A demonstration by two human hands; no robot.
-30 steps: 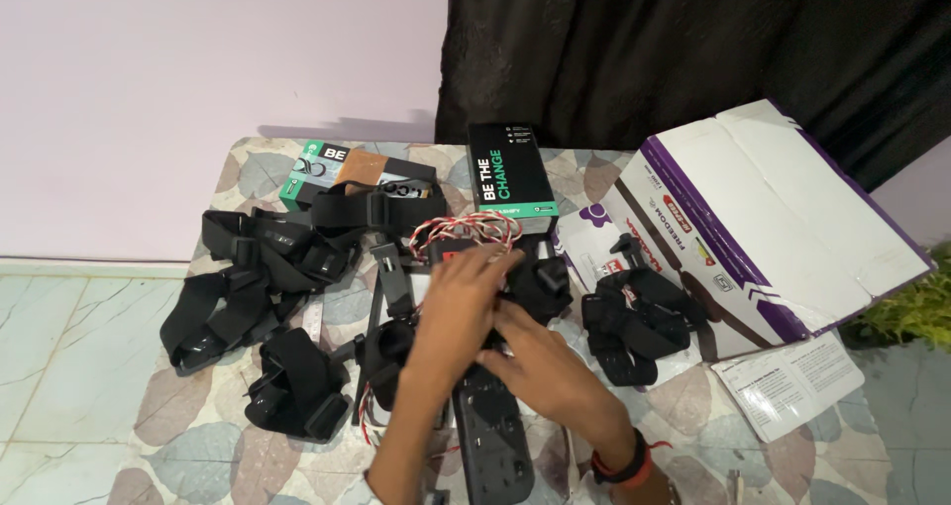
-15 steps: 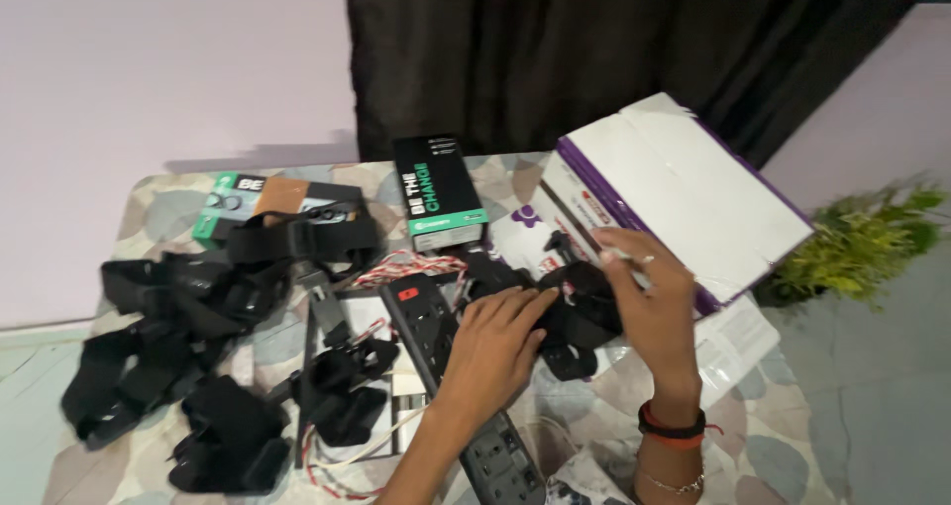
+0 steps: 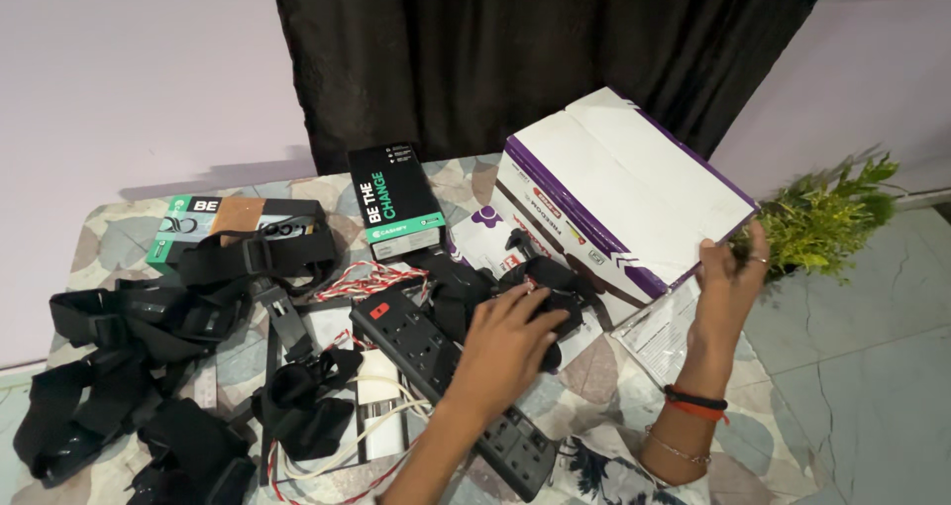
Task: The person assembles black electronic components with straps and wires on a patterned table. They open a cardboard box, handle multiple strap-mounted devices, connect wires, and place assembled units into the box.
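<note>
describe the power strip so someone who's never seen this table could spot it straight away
Start at the big white and purple cardboard box on the patterned table. Below and left of it, the left hand rests on black straps; the long black plastic power strip runs diagonally under that wrist. Unlike the soft straps around it, it is rigid, with a small red switch.

Large white-and-purple carton (image 3: 624,193) at right, black-green box (image 3: 394,200) mid-table, green-brown-black box (image 3: 213,223) at left
</note>
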